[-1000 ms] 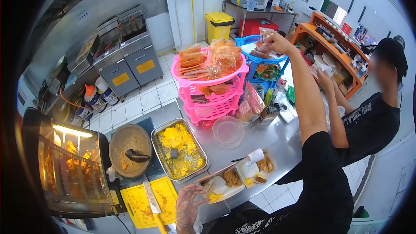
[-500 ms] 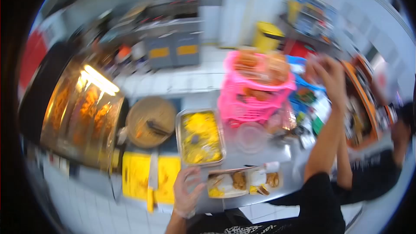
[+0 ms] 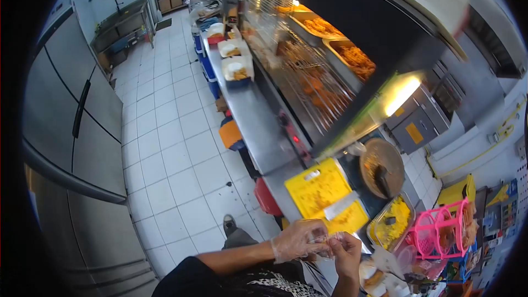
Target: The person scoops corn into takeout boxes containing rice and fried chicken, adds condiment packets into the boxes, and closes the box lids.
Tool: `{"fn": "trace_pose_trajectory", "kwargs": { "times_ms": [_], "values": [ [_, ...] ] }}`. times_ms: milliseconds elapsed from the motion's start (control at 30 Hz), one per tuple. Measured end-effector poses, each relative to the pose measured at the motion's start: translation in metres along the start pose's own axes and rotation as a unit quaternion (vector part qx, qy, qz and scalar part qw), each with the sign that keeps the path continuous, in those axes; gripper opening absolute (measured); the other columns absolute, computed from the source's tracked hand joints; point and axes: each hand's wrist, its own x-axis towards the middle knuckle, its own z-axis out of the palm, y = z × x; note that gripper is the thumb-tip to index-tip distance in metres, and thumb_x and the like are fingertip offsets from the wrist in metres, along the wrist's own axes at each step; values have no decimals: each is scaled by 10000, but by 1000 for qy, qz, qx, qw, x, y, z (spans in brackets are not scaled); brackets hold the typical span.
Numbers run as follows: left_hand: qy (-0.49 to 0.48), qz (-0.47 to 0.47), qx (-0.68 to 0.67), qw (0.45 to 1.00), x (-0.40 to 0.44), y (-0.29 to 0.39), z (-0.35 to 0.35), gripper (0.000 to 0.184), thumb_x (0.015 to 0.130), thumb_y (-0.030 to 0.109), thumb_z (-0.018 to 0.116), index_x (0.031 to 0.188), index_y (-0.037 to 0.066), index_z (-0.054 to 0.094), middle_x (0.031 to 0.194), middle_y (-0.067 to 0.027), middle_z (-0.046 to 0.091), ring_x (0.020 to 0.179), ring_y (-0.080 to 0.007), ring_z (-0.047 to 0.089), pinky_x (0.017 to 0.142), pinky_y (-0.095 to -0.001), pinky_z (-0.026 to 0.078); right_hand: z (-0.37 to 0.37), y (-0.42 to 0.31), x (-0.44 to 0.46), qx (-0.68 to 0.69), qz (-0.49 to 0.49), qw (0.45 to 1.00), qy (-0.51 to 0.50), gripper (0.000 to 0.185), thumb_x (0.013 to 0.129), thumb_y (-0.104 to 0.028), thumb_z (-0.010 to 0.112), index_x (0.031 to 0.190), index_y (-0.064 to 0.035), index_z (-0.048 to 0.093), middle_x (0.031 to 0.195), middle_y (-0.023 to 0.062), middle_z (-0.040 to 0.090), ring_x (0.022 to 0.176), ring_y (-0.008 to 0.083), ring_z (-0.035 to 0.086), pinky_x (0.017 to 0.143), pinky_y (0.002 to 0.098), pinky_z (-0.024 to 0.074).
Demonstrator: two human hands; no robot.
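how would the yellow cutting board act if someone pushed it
The yellow cutting board looks flat, so it would likely slide rather than tip. The knife lying on it might shift, and the scattered food bits could spill.

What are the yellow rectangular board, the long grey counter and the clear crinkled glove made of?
Yellow rectangular board: likely plastic, fairly matte; uniform bright colour, handle slot cut through.
Long grey counter: looks like metal, probably stainless steel, satin finish; soft reflections.
Clear crinkled glove: thin plastic film by the look, shiny; see-through with creases and glints. Exact polymer can't be told.
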Motion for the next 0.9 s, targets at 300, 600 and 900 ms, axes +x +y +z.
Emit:
{"fn": "trace_pose_trajectory", "kwargs": {
  "times_ms": [300,600,900],
  "values": [
    [236,-129,8,963,-93,18,-288,122,883,82,707,970,0,683,819,-71,691,710,-101,651,591,-260,513,273,-42,180,-104,-2,971,-217,180,970,-131,606,949,27,691,779,47,692,720,115,638,662,259,506],
    [472,-117,124,865,-164,-32,-440,44,870,27,651,842,-3,633,778,-126,626,669,-217,638,584,-318,503,428,-95,409,-336,-333,879,-65,160,906,-127,569,884,-17,682,796,182,690,767,368,680,659,394,521],
    [419,-122,112,893,-38,-78,-607,172,911,128,647,855,-29,602,755,-85,646,740,-145,619,698,-295,504,507,-25,634,-476,-232,841,110,335,882,-268,653,1145,-61,665,944,175,705,885,379,675,796,478,526]
  ]
}}
